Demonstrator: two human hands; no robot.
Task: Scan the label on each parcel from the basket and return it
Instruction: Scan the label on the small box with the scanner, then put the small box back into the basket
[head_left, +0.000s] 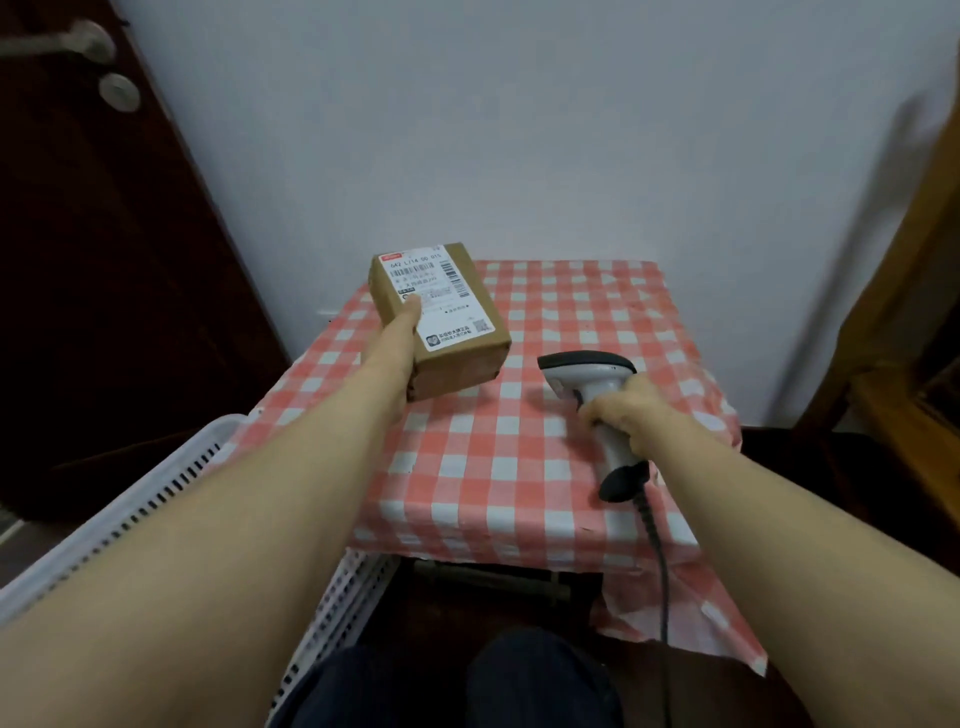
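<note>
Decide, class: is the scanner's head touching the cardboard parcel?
Apart. The head view shows a strip of checked tablecloth between the scanner, in the right hand, and the parcel, in the left hand.

the parcel (441, 322) is a small brown cardboard box, lifted above the far left corner of the table and tilted, its top face turned up toward the camera. a white label (435, 291) covers most of that face, with a red strip at its far left corner, barcodes, printed text and a small square code near the right edge. the basket (111, 512) is white slotted plastic, low at the near left.
</note>
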